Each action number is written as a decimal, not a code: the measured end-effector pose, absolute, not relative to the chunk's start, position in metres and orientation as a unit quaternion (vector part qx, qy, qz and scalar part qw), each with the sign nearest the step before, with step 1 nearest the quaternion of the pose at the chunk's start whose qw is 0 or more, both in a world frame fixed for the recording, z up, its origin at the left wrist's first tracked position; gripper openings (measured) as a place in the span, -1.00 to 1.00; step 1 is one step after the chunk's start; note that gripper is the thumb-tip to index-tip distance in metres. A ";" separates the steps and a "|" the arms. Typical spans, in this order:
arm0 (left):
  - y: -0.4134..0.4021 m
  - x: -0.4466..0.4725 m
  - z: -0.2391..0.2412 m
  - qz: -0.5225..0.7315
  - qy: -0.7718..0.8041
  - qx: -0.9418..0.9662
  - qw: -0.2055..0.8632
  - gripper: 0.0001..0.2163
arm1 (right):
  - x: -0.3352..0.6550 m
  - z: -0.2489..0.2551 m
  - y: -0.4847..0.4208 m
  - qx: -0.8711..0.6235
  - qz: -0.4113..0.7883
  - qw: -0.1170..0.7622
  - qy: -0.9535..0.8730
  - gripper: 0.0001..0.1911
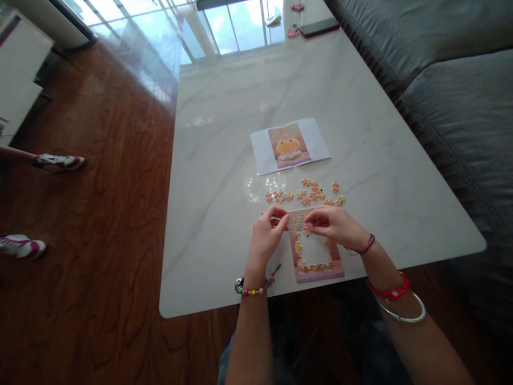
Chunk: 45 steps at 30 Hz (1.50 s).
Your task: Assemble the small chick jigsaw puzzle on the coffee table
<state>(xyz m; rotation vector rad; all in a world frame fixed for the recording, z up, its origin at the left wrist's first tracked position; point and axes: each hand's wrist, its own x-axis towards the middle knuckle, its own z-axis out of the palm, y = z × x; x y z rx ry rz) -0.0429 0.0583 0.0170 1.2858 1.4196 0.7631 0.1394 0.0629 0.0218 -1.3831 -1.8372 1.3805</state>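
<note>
Where the right hand reaches the puzzle, I see its fingers pressed together, pinching a small pinkish piece at the puzzle's far edge. The left hand sits at the puzzle's far left corner with its fingers curled in, tips touching. I cannot tell whether anything is between them.

The puzzle lies flat on the worktop near its front edge. Its border is filled in and its middle shows bare white.

Just beyond the puzzle, loose pieces are scattered in a rough band, and I make out clear plastic to their left. Further beyond the puzzle a printed sheet shows an orange figure on pink.

Behind the hands, a beaded bracelet rings the left wrist. The right arm carries a dark cord, a red band and a silver bangle.

Far beyond the puzzle, a dark phone lies at the worktop's far end. A grey sofa runs to the puzzle's right. Well to its left, two shoes of another person stand on the wooden floor.
</note>
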 end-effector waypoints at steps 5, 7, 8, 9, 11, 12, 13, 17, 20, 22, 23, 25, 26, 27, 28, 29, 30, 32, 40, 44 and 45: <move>0.056 -0.045 0.012 0.282 0.600 0.585 0.467 -0.90 | 0.129 0.016 0.054 -0.495 0.378 0.216 -0.751 -0.91; 0.054 -0.044 0.011 0.266 0.598 0.596 0.466 -0.90 | 0.125 0.014 0.052 -0.495 0.329 0.225 -0.772 -0.88; 0.053 -0.043 0.011 0.261 0.598 0.599 0.465 -0.90 | 0.124 0.013 0.051 -0.496 0.314 0.230 -0.776 -0.88; 0.053 -0.042 0.011 0.256 0.598 0.601 0.464 -0.90 | 0.124 0.012 0.050 -0.498 0.303 0.233 -0.779 -0.87; 0.052 -0.042 0.011 0.250 0.598 0.605 0.462 -0.91 | 0.123 0.011 0.050 -0.498 0.290 0.235 -0.783 -0.86; 0.052 -0.041 0.010 0.248 0.598 0.607 0.461 -0.91 | 0.123 0.011 0.050 -0.496 0.288 0.234 -0.785 -0.86; 0.052 -0.041 0.010 0.246 0.598 0.609 0.460 -0.92 | 0.123 0.011 0.050 -0.493 0.287 0.231 -0.788 -0.85; 0.052 -0.041 0.009 0.244 0.600 0.612 0.453 -0.92 | 0.120 0.010 0.049 -0.486 0.280 0.218 -0.799 -0.82; 0.052 -0.041 0.008 0.240 0.603 0.620 0.441 -0.91 | 0.118 0.010 0.048 -0.488 0.274 0.217 -0.800 -0.80; 0.052 -0.040 0.008 0.233 0.603 0.629 0.432 -0.88 | 0.118 0.010 0.047 -0.492 0.273 0.218 -0.797 -0.82; 0.052 -0.040 0.008 0.230 0.603 0.632 0.428 -0.87 | 0.117 0.011 0.046 -0.492 0.274 0.217 -0.797 -0.85; 0.052 -0.039 0.008 0.224 0.603 0.637 0.425 -0.87 | 0.117 0.011 0.045 -0.490 0.276 0.208 -0.800 -0.90; 0.052 -0.039 0.007 0.223 0.603 0.638 0.424 -0.88 | 0.117 0.011 0.045 -0.489 0.275 0.202 -0.803 -0.92; 0.052 -0.039 0.007 0.223 0.602 0.639 0.423 -0.89 | 0.118 0.011 0.044 -0.489 0.274 0.196 -0.805 -0.92; 0.052 -0.039 0.007 0.224 0.601 0.641 0.421 -0.90 | 0.118 0.011 0.043 -0.491 0.271 0.192 -0.806 -0.92; 0.052 -0.039 0.007 0.225 0.601 0.643 0.419 -0.91 | 0.118 0.011 0.043 -0.493 0.267 0.188 -0.806 -0.91; 0.052 -0.039 0.006 0.224 0.600 0.644 0.418 -0.92 | 0.118 0.011 0.042 -0.495 0.264 0.185 -0.807 -0.90; 0.052 -0.039 0.006 0.220 0.601 0.646 0.416 -0.92 | 0.119 0.011 0.041 -0.495 0.259 0.182 -0.809 -0.88; 0.052 -0.036 0.006 0.199 0.614 0.659 0.386 -0.91 | 0.113 0.009 0.035 -0.504 0.235 0.164 -0.815 -0.77; 0.052 -0.036 0.007 0.201 0.607 0.661 0.393 -0.91 | 0.109 0.009 0.028 -0.517 0.194 0.157 -0.819 -0.75; 0.052 -0.037 0.007 0.201 0.606 0.661 0.394 -0.91 | 0.108 0.008 0.027 -0.523 0.184 0.156 -0.817 -0.75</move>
